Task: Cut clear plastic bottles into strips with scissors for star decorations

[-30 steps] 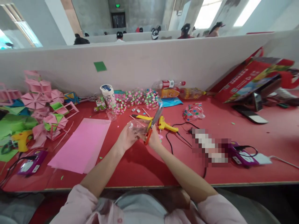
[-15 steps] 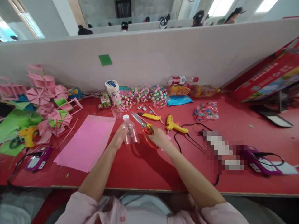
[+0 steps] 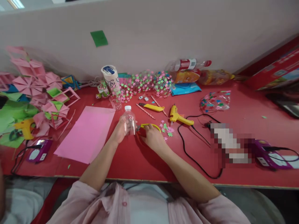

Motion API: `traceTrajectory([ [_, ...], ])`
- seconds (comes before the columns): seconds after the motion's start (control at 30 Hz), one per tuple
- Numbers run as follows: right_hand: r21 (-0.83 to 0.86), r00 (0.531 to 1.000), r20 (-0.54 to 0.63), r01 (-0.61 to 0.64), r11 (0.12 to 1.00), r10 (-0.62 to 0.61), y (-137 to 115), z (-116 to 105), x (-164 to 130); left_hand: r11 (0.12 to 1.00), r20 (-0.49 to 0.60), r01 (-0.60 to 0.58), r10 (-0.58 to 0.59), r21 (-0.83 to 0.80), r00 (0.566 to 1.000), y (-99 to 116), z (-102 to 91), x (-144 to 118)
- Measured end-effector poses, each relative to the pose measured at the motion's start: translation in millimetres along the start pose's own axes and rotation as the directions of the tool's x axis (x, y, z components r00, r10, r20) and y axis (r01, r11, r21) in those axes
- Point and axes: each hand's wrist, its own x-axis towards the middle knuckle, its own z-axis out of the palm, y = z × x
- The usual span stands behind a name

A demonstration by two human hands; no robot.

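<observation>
The left hand [image 3: 120, 132] clasps an upright bottle [image 3: 129, 123] (white cap) while, just beside the bottle, the right hand [image 3: 153, 139] grips scissors [image 3: 147, 127].

— What was the room like?
— A red desk [image 3: 140, 161] ran the full width, backed by a pale grey partition [image 3: 151, 34].
— Anything on that partition?
— A green paper square [image 3: 99, 38] was stuck to it. Soft, even light.

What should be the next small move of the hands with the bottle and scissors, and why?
Probably bring the scissors to the bottle's side. The left hand holds the bottle upright on the table, and the right hand grips the scissors beside it.
</observation>
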Motion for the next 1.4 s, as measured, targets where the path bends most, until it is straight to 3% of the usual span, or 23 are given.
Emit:
traceTrajectory([
  [0.2,0.010,0.998,0.003,0.062,0.998,-0.062,-2,1,-3,0.998,0.000,0.038,-0.038,-0.051,0.999,1,-0.9,-2],
  [0.43,-0.113,0.996,0.078,0.053,0.992,-0.045,-13,-3,-8,0.998,-0.008,0.059,-0.059,-0.001,0.998,-1,-2.9,-3],
  [0.63,-0.050,0.995,0.095,0.035,0.998,-0.031,-9,-4,-7,0.998,0.129,0.052,-0.056,0.037,0.990,1,-4.4,-4],
  [0.73,0.117,0.999,-0.043,-0.010,0.993,0.015,4,-10,-2,0.991,0.229,0.053,-0.080,0.122,0.970,3,-6.8,-8],
  [0.8,0.354,0.982,-0.165,-0.024,0.935,0.088,13,-16,0,0.976,0.295,0.051,-0.113,0.210,0.949,4,-7.2,-11],
  [0.87,0.611,0.968,-0.208,0.018,0.791,0.139,19,-22,0,0.954,0.354,0.047,-0.155,0.296,0.923,4,-5.7,-13],
  [0.93,0.745,0.963,-0.219,0.061,0.664,0.158,22,-27,-2,0.935,0.392,0.049,-0.195,0.352,0.899,4,-2.8,-16],
  [1.17,0.691,0.967,-0.194,0.014,0.723,0.166,22,-27,-4,0.912,0.444,0.099,-0.287,0.399,0.849,-2,3.1,-20],
  [1.4,0.842,0.960,-0.162,0.015,0.539,0.226,16,-15,-3,0.924,0.450,0.241,-0.358,0.297,0.818,-7,6.8,-22],
])
